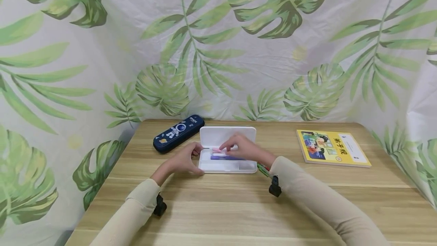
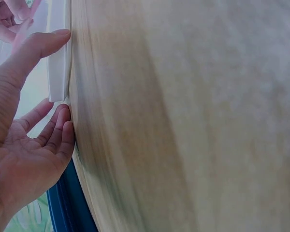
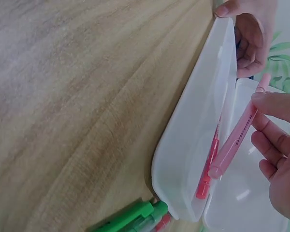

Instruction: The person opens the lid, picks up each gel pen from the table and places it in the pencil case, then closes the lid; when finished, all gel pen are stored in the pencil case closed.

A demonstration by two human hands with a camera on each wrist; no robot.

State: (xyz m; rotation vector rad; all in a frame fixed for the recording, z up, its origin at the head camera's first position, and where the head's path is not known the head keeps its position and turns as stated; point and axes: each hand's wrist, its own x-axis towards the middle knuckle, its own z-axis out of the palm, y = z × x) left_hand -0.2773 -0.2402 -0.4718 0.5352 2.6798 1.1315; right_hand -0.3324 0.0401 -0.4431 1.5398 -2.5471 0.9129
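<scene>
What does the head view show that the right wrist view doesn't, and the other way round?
Only the head view shows the yellow book on the right and the astronaut print on the dark blue pencil case.

Only the right wrist view shows readable-size lettering on the pink marker.

Both show the open white box, the left hand at one end, the right hand pinching the pink marker, and green pens by the box's other end.
</scene>
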